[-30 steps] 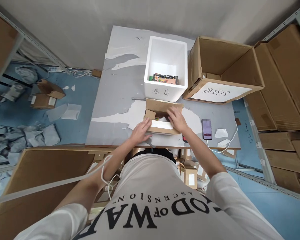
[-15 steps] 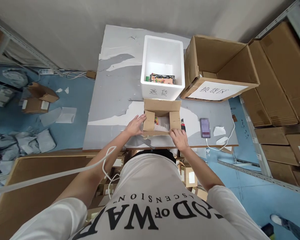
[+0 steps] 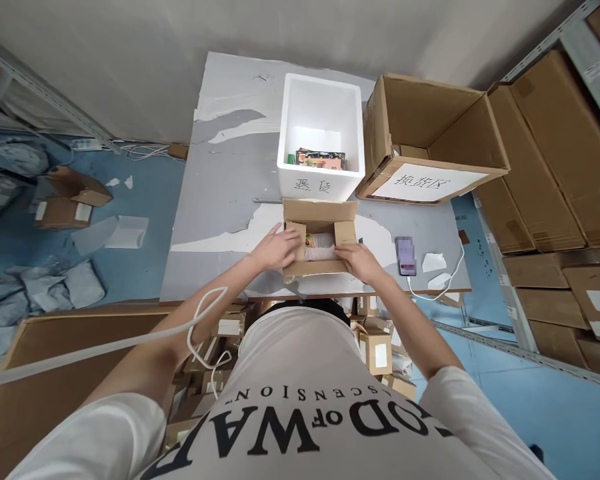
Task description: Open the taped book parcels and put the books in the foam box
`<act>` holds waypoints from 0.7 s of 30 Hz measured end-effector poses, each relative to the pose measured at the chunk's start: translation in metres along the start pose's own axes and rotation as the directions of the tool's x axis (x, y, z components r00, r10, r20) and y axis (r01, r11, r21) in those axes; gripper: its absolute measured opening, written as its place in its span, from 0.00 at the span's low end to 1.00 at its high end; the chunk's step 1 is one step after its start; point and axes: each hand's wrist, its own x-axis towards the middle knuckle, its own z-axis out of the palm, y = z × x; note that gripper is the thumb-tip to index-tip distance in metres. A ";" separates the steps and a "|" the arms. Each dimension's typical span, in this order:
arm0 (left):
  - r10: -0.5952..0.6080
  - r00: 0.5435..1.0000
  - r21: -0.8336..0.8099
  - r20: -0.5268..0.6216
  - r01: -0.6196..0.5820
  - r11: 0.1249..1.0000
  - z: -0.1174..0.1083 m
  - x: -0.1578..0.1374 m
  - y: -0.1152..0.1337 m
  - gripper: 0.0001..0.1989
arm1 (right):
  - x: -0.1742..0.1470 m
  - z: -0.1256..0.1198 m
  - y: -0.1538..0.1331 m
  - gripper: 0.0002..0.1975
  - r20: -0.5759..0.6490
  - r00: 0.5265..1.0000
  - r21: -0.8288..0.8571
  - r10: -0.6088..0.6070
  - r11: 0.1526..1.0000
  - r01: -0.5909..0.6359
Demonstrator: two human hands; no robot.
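At one carton (image 3: 316, 268), two hands (image 3: 277, 249) (image 3: 363, 262) seemingly touch two flaps (image 3: 296, 227) (image 3: 345, 233).

I make out matt brown cardboard in the small open box (image 3: 320, 211), with a cloudy, crinkled, plastic-looking wrap (image 3: 323, 251) inside it. The white bin (image 3: 347, 183) looks like matt foam; the large carton (image 3: 375, 143) is scuffed cardboard with a flat paper sign (image 3: 430, 183). I see a smooth grey tabletop (image 3: 220, 193) with ragged, peeled-looking patches, soft shirt cloth (image 3: 290, 350) and a smooth blue floor (image 3: 555, 413).
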 end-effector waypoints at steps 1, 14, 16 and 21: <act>0.077 0.997 -0.001 0.010 -0.077 0.997 0.001 0.011 0.005 0.22 | 0.015 -0.008 0.002 0.18 0.100 0.992 -0.062 -0.076 0.995 0.082; -0.248 0.969 0.155 0.010 0.243 0.958 0.000 0.033 0.032 0.41 | 0.019 -0.024 0.010 0.31 0.100 0.979 -0.244 0.176 0.959 -0.147; -0.370 0.927 0.104 -0.068 0.375 0.921 0.009 0.015 0.035 0.54 | -0.004 -0.014 0.023 0.49 0.070 0.960 -0.131 0.272 0.956 -0.262; -0.530 0.845 -0.107 -0.072 0.521 0.846 0.050 -0.005 0.033 0.72 | -0.029 0.037 0.033 0.63 0.084 0.911 0.318 0.403 0.856 -0.408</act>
